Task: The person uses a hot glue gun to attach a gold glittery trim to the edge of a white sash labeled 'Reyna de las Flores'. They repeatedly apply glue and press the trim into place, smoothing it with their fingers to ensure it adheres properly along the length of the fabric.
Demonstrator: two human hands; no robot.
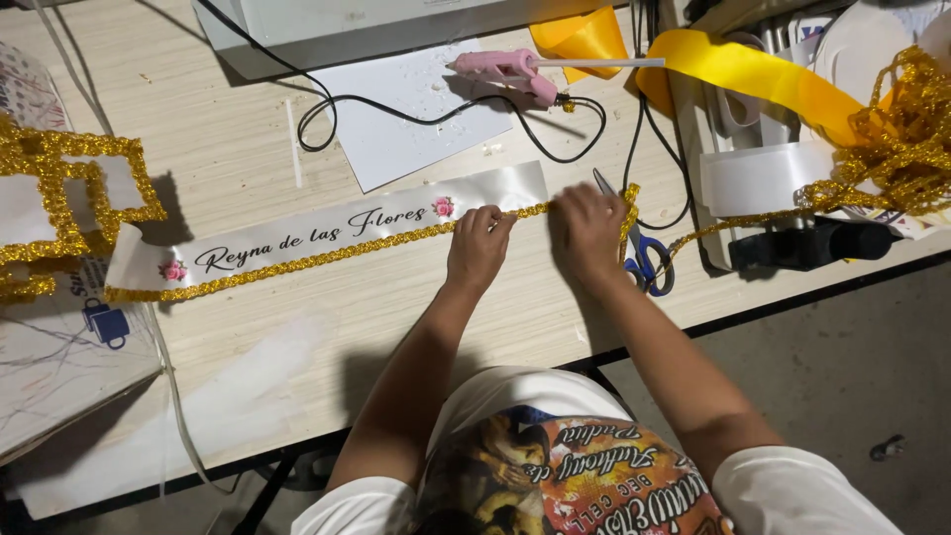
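While pressed flat along a pale wooden worktop [248,149]: white sash [327,233] with script lettering and two small pink flower motifs, gold glitter trim [297,263] running along its near edge. Left hand [478,248], grip closed down on trim and sash edge, seemingly to hold the trim in line. Right hand [587,230] just beside, fingers together on the trim where it runs off the sash end, likely keeping it taut. Blue-handled scissors [644,260] touching the right hand's far side, within reach. Pink glue gun [505,69] resting on a white sheet [396,129] behind, black cord looped nearby. Yellow ribbon [753,74] and a loose heap of gold trim [906,129] at right; gold-edged shapes [59,198] at left. Grey concrete floor [842,376] below the worktop edge.
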